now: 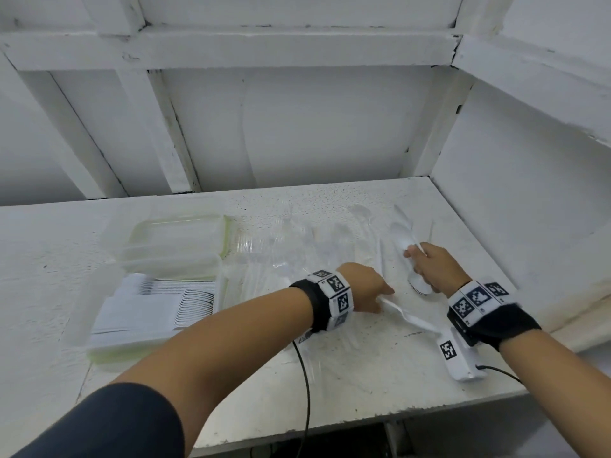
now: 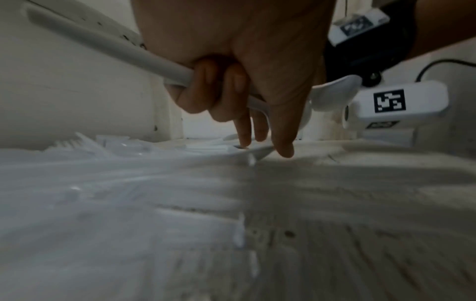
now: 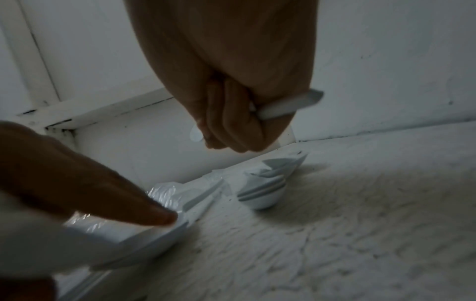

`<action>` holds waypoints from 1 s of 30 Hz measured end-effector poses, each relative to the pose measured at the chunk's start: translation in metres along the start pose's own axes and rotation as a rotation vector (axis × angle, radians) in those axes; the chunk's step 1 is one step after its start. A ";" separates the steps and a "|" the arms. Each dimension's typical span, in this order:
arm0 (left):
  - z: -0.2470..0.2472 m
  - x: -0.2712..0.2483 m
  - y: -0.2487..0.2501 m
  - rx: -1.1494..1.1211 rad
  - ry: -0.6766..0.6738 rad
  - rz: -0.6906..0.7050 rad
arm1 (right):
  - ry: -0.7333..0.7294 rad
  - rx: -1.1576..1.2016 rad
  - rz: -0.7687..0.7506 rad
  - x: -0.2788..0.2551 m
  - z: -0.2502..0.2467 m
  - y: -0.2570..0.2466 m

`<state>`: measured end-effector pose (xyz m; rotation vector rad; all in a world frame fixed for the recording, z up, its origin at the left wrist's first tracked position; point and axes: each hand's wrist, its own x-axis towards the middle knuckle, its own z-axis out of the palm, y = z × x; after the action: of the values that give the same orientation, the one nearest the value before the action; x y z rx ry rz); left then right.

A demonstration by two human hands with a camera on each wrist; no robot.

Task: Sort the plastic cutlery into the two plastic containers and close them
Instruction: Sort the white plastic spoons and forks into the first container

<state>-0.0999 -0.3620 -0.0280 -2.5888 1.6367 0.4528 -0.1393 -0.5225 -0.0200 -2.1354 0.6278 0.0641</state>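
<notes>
While the white table [image 1: 363, 375] carries everything, its left side holds the two plastic containers: the near container [image 1: 109, 345] is packed with a row of white spoons [image 1: 185, 302], and the far container [image 1: 178, 246] sits just behind it, touching, its greenish rim showing. Between the containers and the hands lies a spread of clear plastic cutlery [image 1: 291, 246] — forks and spoons, hard to tell apart against the pale surface. The left hand [image 1: 363, 285] reaches down to the table, its ring and little fingers curled round a white spoon [image 1: 410, 317] while the other fingertips [image 2: 285, 150] touch loose pieces below. The right hand [image 1: 436, 269] grips a nested bunch of white spoons [image 1: 418, 285] by the handles — bowls pointing toward the person, near the table's right side.
</notes>
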 end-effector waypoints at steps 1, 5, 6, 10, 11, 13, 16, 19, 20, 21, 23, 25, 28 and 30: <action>0.000 0.000 0.003 0.051 -0.004 0.002 | -0.012 -0.003 -0.001 -0.002 0.001 0.000; -0.004 -0.005 0.005 0.103 0.061 0.051 | -0.043 0.016 0.003 -0.003 0.001 0.001; -0.005 -0.006 0.002 0.065 0.118 0.057 | -0.049 0.035 0.014 -0.002 0.000 0.001; -0.011 -0.016 -0.010 -0.097 0.265 0.030 | -0.077 0.069 0.029 0.001 -0.001 -0.001; -0.010 -0.018 -0.013 -0.109 0.256 0.024 | -0.087 0.065 0.027 0.001 0.000 -0.002; -0.010 -0.023 -0.019 -0.162 0.253 0.016 | -0.109 0.046 0.016 0.002 0.004 -0.005; -0.010 -0.034 -0.028 -0.395 0.375 -0.005 | -0.105 -0.035 -0.068 0.005 0.011 -0.007; -0.020 -0.051 -0.038 -0.751 0.593 -0.182 | -0.071 -0.176 -0.165 0.006 0.014 -0.008; -0.025 -0.056 -0.043 -0.865 0.654 -0.266 | -0.076 -0.244 -0.194 0.005 0.013 -0.008; -0.030 -0.062 -0.049 -0.978 0.711 -0.340 | -0.102 -0.319 -0.220 0.004 0.012 -0.008; -0.036 -0.075 -0.061 -1.208 0.831 -0.454 | -0.225 -0.493 -0.292 0.002 0.013 -0.008; -0.038 -0.088 -0.075 -1.377 0.902 -0.553 | -0.365 -0.701 -0.379 -0.001 0.017 -0.009; -0.033 -0.102 -0.091 -1.491 0.918 -0.633 | -0.448 -0.880 -0.459 -0.006 0.027 -0.010; -0.027 -0.107 -0.095 -1.503 0.913 -0.668 | -0.414 -0.926 -0.472 -0.007 0.032 -0.010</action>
<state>-0.0517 -0.2316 0.0158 -4.6287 -0.0903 0.6027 -0.1355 -0.4899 -0.0302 -2.9653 -0.2322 0.6183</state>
